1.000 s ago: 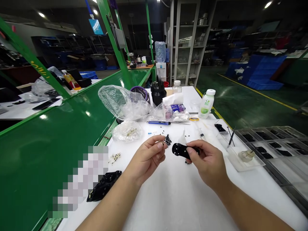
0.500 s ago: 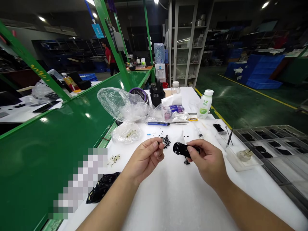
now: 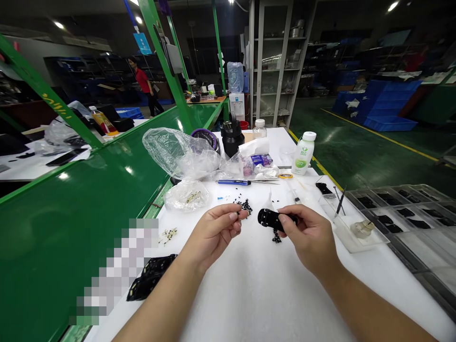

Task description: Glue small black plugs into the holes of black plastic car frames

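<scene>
My right hand (image 3: 309, 233) grips a black plastic part (image 3: 270, 220), oblong with rounded ends and small light spots, held above the white table. To its left, my left hand (image 3: 220, 230) is closed in a pinch, thumb against forefinger, on what looks like a small black piece, mostly hidden by the fingertips. Just behind the left fingertips lies a loose pile of small black pieces (image 3: 245, 205). A smaller heap of black pieces (image 3: 276, 237) sits under the part in my right hand.
A blue craft knife (image 3: 233, 182), clear plastic bags (image 3: 187, 195), a white bottle (image 3: 303, 153) and a black flask (image 3: 232, 137) stand or lie farther back. At right are a clear tray (image 3: 370, 244) and a compartmented tray (image 3: 423, 263). Dark wrapped parts (image 3: 151, 278) lie left.
My left forefinger has straightened a little over the thumb, covering more of the small piece. The right hand and its black part have barely shifted. A person in red has moved left in the background.
</scene>
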The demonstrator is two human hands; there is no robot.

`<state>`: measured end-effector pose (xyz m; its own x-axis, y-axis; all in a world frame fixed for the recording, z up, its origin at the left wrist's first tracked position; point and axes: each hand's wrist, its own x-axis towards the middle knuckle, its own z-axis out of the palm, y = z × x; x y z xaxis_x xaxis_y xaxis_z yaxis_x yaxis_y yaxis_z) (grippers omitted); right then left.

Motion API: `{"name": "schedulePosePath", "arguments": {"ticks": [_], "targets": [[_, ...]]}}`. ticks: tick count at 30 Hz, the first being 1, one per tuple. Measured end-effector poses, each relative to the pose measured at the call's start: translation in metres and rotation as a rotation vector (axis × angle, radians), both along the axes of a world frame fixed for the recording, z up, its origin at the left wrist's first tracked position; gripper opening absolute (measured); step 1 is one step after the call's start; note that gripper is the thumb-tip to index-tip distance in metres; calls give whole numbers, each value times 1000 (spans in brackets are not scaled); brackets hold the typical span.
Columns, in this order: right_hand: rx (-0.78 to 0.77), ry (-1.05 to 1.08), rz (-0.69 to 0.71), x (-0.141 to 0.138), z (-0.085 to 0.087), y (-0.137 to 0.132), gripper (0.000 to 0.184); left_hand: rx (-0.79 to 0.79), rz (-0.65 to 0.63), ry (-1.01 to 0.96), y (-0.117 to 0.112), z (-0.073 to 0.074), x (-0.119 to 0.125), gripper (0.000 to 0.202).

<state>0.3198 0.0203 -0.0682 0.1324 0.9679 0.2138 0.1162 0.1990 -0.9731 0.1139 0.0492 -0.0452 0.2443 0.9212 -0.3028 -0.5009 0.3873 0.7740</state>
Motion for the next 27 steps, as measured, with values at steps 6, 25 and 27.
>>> {"name": "schedulePosePath", "arguments": {"ticks": [6, 25, 27], "targets": [[-29, 21, -7, -1, 2, 0, 19, 39, 11, 195, 1, -2, 2, 33], [-50, 38, 0, 2, 0, 3, 21, 83, -7, 275, -2, -6, 2, 15], [-61, 36, 3, 1, 1, 3, 21, 33, -23, 191, -1, -4, 1, 18]]}}
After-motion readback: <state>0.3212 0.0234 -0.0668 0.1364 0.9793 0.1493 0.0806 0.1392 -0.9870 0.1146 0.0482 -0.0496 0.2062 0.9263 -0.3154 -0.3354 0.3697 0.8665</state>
